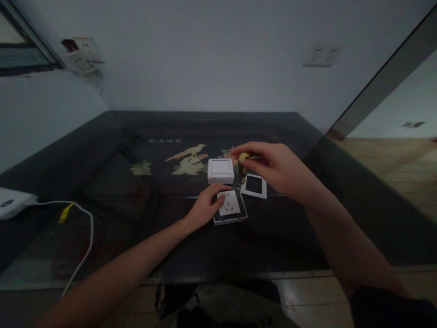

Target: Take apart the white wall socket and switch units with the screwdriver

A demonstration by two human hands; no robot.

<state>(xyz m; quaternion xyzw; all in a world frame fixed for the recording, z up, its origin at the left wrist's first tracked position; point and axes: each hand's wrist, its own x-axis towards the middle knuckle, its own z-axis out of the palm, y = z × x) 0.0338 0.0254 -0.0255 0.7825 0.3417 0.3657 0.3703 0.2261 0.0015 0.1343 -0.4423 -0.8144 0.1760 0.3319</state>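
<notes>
Two hands: left hand [205, 207] flat on socket module [231, 206], right hand [276, 171] clenched around screwdriver [242, 165].

Single head-worn view, looking forward and down from close above the near edge of the dark table [102, 182]; both hands mid-frame; wall [205, 54] filling the upper frame

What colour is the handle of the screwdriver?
Yellow at the top and black below; the head view shows the screwdriver held upright in the right hand.
</notes>
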